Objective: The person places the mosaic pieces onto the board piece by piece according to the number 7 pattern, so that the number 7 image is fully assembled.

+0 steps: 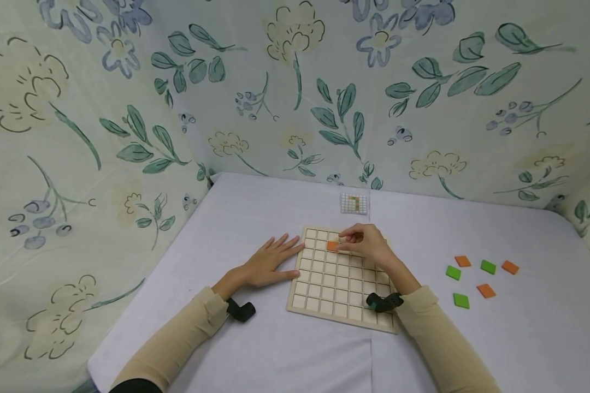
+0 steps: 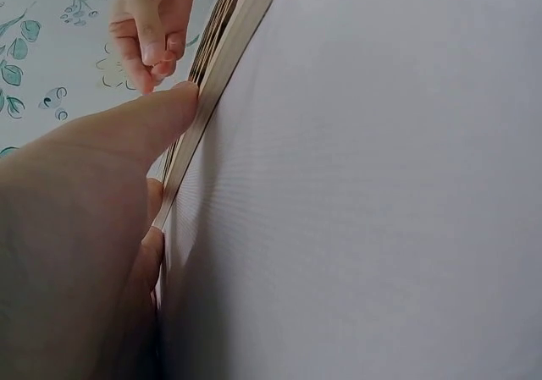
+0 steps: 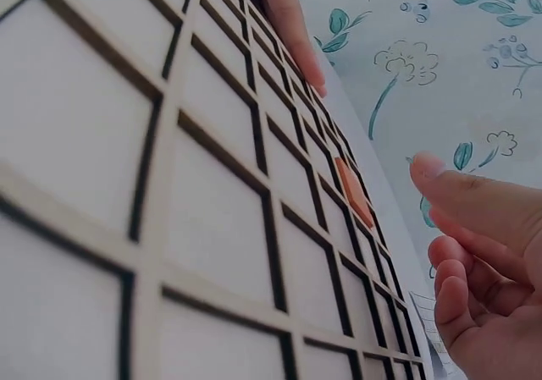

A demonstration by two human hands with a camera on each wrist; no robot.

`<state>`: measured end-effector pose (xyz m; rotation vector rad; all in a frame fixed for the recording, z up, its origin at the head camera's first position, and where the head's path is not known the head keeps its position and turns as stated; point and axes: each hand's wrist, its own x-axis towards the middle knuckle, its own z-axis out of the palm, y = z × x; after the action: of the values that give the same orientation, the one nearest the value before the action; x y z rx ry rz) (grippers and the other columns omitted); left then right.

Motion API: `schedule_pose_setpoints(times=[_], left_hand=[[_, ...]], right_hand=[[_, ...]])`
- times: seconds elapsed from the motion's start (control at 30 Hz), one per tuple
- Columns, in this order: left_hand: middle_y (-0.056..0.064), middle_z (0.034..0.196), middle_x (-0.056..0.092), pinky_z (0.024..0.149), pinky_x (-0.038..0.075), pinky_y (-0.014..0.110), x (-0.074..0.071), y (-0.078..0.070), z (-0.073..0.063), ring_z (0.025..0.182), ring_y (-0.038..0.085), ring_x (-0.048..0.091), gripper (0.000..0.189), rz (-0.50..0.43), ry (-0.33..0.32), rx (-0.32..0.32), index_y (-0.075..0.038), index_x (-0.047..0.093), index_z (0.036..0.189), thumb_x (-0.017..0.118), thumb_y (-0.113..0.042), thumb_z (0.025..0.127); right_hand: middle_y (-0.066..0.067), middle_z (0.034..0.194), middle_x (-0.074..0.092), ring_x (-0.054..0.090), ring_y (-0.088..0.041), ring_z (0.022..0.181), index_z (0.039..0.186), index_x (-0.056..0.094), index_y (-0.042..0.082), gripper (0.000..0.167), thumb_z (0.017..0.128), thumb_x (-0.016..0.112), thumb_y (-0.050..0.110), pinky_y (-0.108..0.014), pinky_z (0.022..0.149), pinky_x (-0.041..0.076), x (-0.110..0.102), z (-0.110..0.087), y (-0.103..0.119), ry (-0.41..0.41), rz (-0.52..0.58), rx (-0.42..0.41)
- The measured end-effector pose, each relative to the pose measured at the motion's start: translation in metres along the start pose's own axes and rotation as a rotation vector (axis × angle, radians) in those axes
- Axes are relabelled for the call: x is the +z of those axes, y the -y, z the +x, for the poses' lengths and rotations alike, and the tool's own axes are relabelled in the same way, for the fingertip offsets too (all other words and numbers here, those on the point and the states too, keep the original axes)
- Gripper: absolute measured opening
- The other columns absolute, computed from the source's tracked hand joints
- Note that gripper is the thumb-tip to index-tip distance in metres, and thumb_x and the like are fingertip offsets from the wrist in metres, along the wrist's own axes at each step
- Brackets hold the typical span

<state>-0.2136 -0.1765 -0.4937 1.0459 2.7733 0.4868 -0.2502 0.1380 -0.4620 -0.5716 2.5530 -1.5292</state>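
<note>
A light wooden grid board (image 1: 312, 303) lies on the table, an orange square tile (image 1: 332, 246) in one of its upper cells. My left hand (image 1: 270, 263) is spread flat beside the board, with fingertips and thumb at its left edge. In the left wrist view the thumb (image 2: 161, 118) touches the board's rim (image 2: 222, 71). My right hand (image 1: 369, 242) hovers over the upper part of the board, close to the orange tile. The right wrist view shows this hand (image 3: 491, 261) with loosely bent fingers and nothing between them, apart from the tile (image 3: 353, 192).
Right of the board lie loose orange tiles (image 1: 485, 291) and green tiles (image 1: 461, 301). Behind the board is a small card (image 1: 354, 203) printed with a grid of coloured squares. A floral cloth (image 1: 295, 120) hangs behind the white-covered table (image 1: 275, 349).
</note>
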Motion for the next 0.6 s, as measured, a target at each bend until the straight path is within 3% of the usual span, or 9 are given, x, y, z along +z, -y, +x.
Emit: schedule_pose_setpoints(times=[0.37, 0.6], left_hand=[[0.0, 0.167, 0.009, 0.119, 0.002, 0.053, 0.0, -0.001, 0.001, 0.152, 0.027, 0.001, 0.076, 0.012, 0.009, -0.013, -0.027, 0.016, 0.161, 0.039, -0.064, 0.1], [-0.002, 0.166, 0.01, 0.119, 0.002, 0.052, 0.002, 0.0, 0.001, 0.153, 0.026, 0.001, 0.076, 0.012, 0.006, -0.016, -0.028, 0.017, 0.161, 0.039, -0.065, 0.099]], right_hand=[[-0.014, 0.094, 0.065, 0.056, -0.02, 0.084, 0.112, 0.072, -0.004, 0.032, 0.087, 0.08, 0.015, -0.023, 0.074, 0.051, -0.036, -0.026, 0.001, -0.083, -0.024, -0.035], [-0.011, 0.091, 0.062, 0.055, -0.02, 0.083, 0.114, 0.072, -0.002, 0.035, 0.086, 0.081, 0.018, -0.018, 0.07, 0.05, -0.059, -0.052, 0.002, -0.14, -0.046, -0.02]])
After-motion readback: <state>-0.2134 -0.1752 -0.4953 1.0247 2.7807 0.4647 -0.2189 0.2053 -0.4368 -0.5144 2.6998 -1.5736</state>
